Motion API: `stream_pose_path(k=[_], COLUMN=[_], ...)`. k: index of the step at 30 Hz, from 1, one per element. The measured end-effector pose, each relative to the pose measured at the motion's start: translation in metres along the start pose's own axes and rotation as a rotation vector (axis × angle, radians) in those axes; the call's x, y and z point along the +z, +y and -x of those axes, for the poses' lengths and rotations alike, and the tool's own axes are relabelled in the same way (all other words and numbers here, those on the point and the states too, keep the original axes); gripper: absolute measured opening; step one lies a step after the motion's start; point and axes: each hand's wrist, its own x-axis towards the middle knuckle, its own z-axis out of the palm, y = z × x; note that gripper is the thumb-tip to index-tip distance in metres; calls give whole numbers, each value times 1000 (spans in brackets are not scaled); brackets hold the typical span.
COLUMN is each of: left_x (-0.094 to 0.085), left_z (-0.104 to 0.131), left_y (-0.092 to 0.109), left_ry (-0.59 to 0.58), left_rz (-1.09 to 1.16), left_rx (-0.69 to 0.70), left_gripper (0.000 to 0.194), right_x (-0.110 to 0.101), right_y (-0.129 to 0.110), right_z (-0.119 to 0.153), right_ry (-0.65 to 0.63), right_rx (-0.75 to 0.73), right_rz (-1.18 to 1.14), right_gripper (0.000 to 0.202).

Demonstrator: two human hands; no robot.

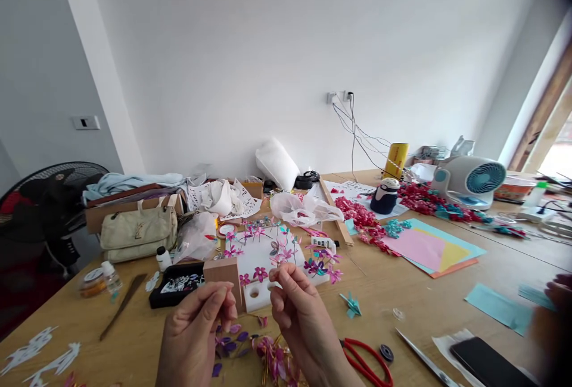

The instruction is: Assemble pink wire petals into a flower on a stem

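My left hand (201, 327) and my right hand (299, 309) are held up near each other over the front of the table, fingertips pinched. What sits between the left fingers is too small to make out. A small whitish bit shows at the right fingertips, its kind unclear. Just behind my hands, pink and purple flowers (260, 274) on thin stems stand in a white foam block (259, 256). Beside it is a brown wooden block (223, 272). Below and between my hands lie loose purple petals (230, 342) and a bunch of magenta flowers (273, 354).
Red-handled scissors (364, 363), a black phone (487, 363) and a black tray (179, 286) flank my hands. Coloured paper (420, 250), a pile of red flowers (361, 220) and a small fan (473, 181) stand right. Another person's hand (558, 292) is at the right edge.
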Motion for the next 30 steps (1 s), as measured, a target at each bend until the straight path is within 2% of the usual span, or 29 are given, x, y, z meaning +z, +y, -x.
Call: stream_pose_path(k=[10, 20, 26, 30], left_x=[-5, -5, -18, -27], left_z=[-2, -8, -20, -26], left_y=[-1, -6, -19, -27], left_ry=[8, 103, 16, -11], left_rz=[-4, -72, -164, -189], left_rx=[-10, -82, 0, -7], left_gripper=[20, 32, 25, 23], right_x=[-1, 6, 8, 9], right_y=[-2, -11, -10, -11], right_z=[1, 2, 3, 5], right_ry=[9, 49, -4, -11], right_rx=[-20, -104, -192, -239], right_rz=[-88, -157, -71, -44], right_gripper=[19, 22, 21, 20])
